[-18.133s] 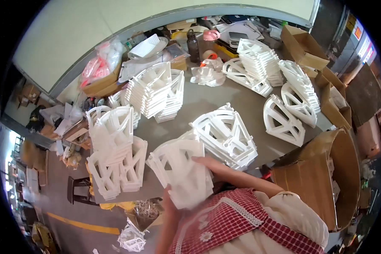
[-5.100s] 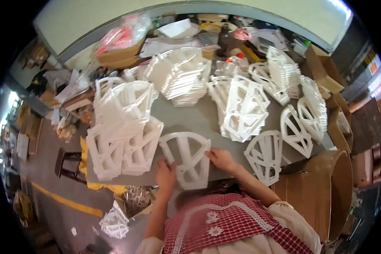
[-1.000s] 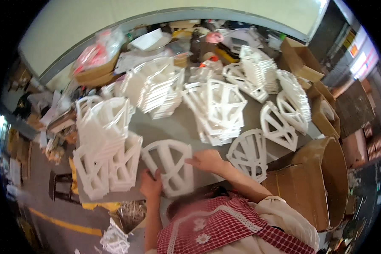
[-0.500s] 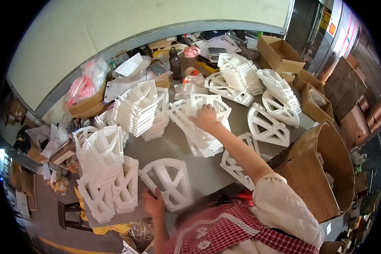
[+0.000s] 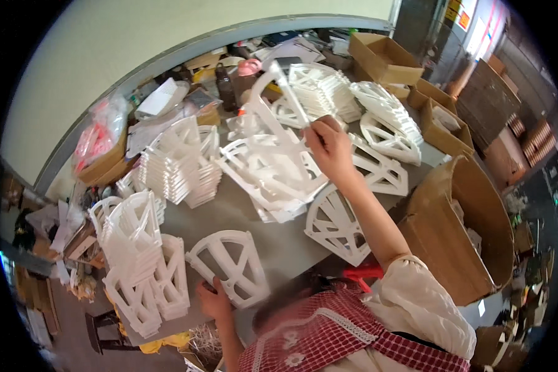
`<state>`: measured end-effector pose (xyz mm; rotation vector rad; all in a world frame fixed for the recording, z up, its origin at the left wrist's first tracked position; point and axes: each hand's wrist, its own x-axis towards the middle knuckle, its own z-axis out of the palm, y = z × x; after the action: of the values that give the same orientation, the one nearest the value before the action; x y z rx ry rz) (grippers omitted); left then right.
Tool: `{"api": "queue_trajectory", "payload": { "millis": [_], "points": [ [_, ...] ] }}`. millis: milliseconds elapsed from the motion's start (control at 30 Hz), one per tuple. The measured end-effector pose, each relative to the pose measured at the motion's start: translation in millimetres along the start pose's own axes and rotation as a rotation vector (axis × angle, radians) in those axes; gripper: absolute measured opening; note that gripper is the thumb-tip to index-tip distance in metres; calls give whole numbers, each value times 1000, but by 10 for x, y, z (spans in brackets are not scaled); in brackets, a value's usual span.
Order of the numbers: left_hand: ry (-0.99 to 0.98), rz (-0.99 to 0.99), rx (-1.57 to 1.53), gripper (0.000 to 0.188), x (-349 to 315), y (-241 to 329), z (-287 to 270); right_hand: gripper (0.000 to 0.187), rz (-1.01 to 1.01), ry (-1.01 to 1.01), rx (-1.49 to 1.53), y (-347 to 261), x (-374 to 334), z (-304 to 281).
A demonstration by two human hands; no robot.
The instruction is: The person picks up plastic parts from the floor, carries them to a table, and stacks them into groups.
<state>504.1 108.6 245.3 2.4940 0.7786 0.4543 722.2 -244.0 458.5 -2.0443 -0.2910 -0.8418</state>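
My right hand (image 5: 330,146) is closed on the edge of a white fan-shaped plastic frame (image 5: 273,121), lifted and tilted above a pile of similar frames (image 5: 260,167) in the middle of the table. My left hand (image 5: 214,300) is closed at the lower left edge of another white fan-shaped frame (image 5: 234,266), which lies at the table's near edge. Its thumb shows on the rim; the other fingers are partly hidden. Just right of the pile, a single ribbed frame (image 5: 336,226) lies close to my right forearm.
Stacked white frames stand at left (image 5: 130,235), back left (image 5: 175,161) and back right (image 5: 325,90). An open cardboard box (image 5: 440,229) sits at the right edge, smaller boxes (image 5: 387,59) behind. Bottles (image 5: 225,87) and clutter line the back wall. A dark stool (image 5: 108,328) stands lower left.
My right hand has risen from the central pile with one frame in its grip. My left hand stays at the near frame. The whole view has shifted slightly.
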Motion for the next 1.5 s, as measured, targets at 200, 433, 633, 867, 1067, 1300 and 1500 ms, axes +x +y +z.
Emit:
{"api": "queue_trajectory", "payload": {
  "millis": [200, 433, 633, 867, 1067, 1300, 1500],
  "points": [
    [-20, -54, -10, 48, -26, 14, 22, 17, 560, -36, 420, 172, -864, -891],
    [-33, -46, -17, 44, -16, 36, 23, 29, 768, -200, 161, 792, -2271, -1317],
    [-58, -33, -34, 42, -6, 82, -48, 29, 575, -327, -187, 1140, -2270, -954],
    [-43, -68, 42, 41, -48, 206, -92, 12, 365, -152, -654, 1127, -2185, -765],
    [9, -38, 54, 40, -60, 196, -53, 13, 547, -462, -803, 1246, -2168, -778],
    [-14, -72, 41, 40, -63, 154, -23, 20, 360, -275, -874, 1297, -2206, -804],
    [-24, -88, -31, 41, -63, 205, -38, 30, 457, -268, -728, 1568, -2227, -678]
  ]
}}
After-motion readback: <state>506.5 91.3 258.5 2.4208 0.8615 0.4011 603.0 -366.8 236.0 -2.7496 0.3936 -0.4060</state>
